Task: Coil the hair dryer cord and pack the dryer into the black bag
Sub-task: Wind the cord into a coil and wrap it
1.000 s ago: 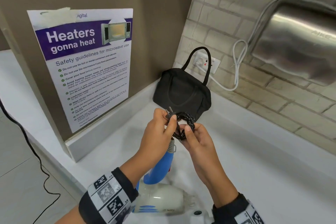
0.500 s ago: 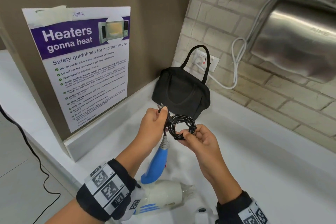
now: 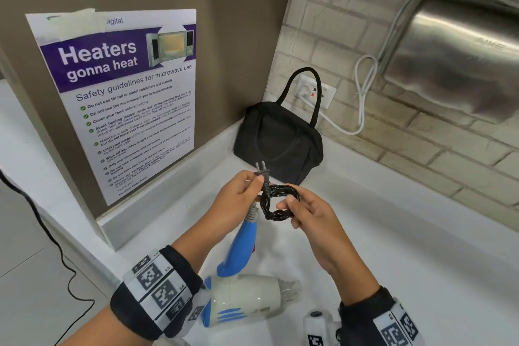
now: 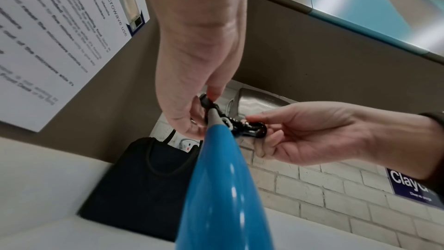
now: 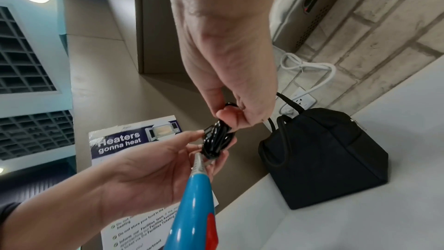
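The hair dryer point(image 3: 247, 296) has a white body and a blue handle point(image 3: 241, 247) that points up; it lies on the white counter near me. Its black cord point(image 3: 278, 202) is wound into a small coil held above the counter. My left hand point(image 3: 241, 191) pinches the cord just below the two-pin plug point(image 3: 261, 170), which sticks up. My right hand point(image 3: 303, 208) pinches the coil's right side. In the right wrist view the coil point(image 5: 217, 140) shows between both hands. The black bag point(image 3: 279, 143) stands in the corner behind, one strap up.
A poster point(image 3: 123, 93) hangs on the brown panel at left. A wall socket point(image 3: 316, 91) with a white cable point(image 3: 362, 98) sits behind the bag. A steel hand dryer point(image 3: 460, 59) juts from the brick wall at right. White counter point(image 3: 407, 233) stretches right.
The coil has opened from a tight bunch into a clear loop between my hands. The plug now sticks up above my left fingers. Both hands stayed near the same spot.
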{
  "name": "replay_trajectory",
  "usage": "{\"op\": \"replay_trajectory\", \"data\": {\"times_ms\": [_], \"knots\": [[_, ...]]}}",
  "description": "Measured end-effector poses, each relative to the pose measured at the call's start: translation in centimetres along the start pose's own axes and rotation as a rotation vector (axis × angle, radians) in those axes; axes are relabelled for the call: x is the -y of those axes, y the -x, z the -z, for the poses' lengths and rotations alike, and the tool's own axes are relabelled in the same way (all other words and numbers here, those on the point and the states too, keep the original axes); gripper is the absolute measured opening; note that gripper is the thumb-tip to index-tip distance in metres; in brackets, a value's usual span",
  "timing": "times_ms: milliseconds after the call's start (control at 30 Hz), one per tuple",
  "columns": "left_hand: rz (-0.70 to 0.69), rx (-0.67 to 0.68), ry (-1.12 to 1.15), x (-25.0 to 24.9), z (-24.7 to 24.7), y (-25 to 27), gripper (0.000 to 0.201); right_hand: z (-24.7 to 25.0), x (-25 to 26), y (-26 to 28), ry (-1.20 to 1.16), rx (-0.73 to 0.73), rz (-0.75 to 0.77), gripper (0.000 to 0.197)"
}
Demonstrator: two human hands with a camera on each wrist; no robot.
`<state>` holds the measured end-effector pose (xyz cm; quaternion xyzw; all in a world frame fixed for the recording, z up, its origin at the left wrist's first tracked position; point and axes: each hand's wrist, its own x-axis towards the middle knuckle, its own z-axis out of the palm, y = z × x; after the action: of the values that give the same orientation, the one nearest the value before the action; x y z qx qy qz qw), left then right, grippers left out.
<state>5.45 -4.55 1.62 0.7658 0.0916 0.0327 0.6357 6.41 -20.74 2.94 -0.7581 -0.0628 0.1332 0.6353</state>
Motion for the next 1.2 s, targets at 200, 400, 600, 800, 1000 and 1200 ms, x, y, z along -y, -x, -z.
{"op": "replay_trajectory", "data": {"times_ms": [200, 400, 600, 800, 1000, 1200], "knots": [[0.098, 0.176, -0.099, 2.1, 1.6, 1.1, 0.035, 0.5, -1.0, -0.6, -0.115, -0.051, -0.068, 0.023], [0.276, 0.548, -0.381, 5.4, 3.6, 2.6, 0.031, 2.3, -2.7, -1.6, -0.185, -0.144, -0.127, 0.020], [0.280, 0.541, -0.436, 6.9, -0.2, 2.0, 0.030, 4.2, -5.7, -3.0, -0.219, -0.225, -0.275, 0.021], [0.333, 0.642, -0.439, 7.3, -4.9, 0.4, 0.035, 7.6, -8.7, -4.1, -0.167, -0.252, -0.414, 0.025], [0.304, 0.691, -0.454, 6.8, -7.4, -0.8, 0.037, 9.6, -10.4, -4.7, -0.062, -0.226, -0.492, 0.024], [0.275, 0.680, -0.468, 6.7, -8.6, -1.4, 0.035, 10.3, -11.1, -5.3, 0.134, -0.224, -0.517, 0.019]]}}
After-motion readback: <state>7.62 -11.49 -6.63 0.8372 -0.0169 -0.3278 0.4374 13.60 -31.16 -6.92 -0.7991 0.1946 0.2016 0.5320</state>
